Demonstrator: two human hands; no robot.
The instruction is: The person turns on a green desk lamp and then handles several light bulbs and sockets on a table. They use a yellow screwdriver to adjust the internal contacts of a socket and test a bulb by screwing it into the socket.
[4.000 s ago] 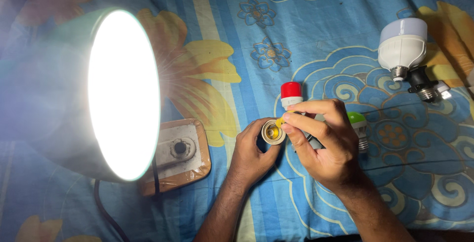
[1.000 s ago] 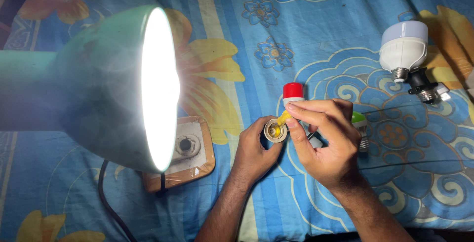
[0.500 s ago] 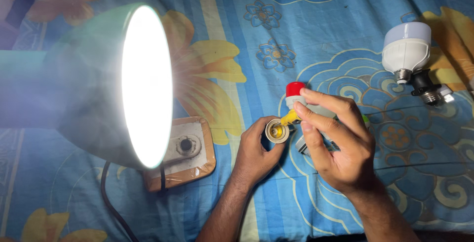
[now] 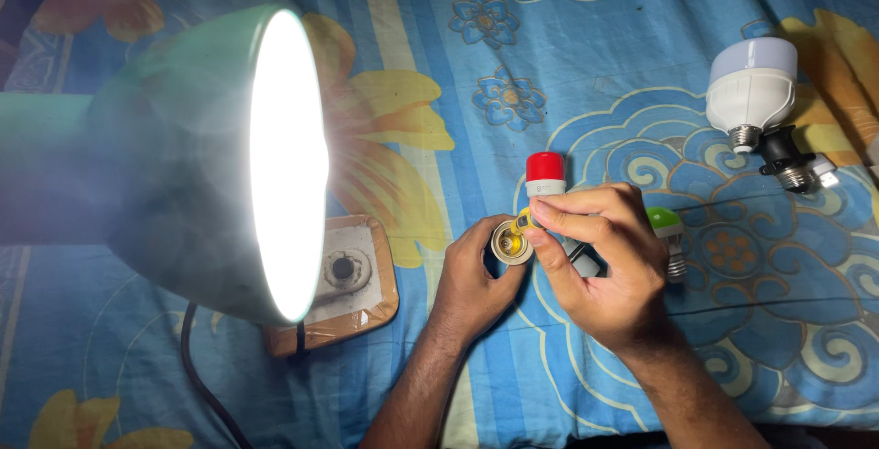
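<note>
Brass-lined socket (image 4: 511,242) gripped by left hand (image 4: 476,275) — right hand (image 4: 604,270) pinches yellow part (image 4: 524,221).

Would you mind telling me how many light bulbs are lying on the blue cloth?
3: a large white bulb at upper right, a small red-capped bulb just above the right hand, and a small green-capped bulb partly hidden behind that hand. More may be hidden.

Both my hands meet close in front of me.

My left hand (image 4: 472,280) curls palm-down, fingers closed in a grip, forearm running up from below. My right hand (image 4: 604,270) sits just beside it, thumb and forefinger pinched together, the other fingers bent, wrist angled in from the lower right.
</note>
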